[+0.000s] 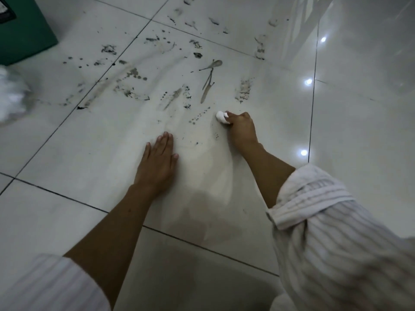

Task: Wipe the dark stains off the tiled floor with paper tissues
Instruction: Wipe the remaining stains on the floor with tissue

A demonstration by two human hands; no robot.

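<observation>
The right hand (241,126) is gripping a small wad of white paper tissue (222,117), pressing it to the tiled floor (67,153) just below the dark stains (134,75). The left hand (158,161) is lying flat, fingers straight, palm down on the floor nearby. A green box (24,30) is standing at the far left.

No words or numbers can be read here. The green box (24,30) at the far left corner of the floor (67,209) has a dark label (6,12) with pale marks on it, but they are too small and blurry to read.
</observation>
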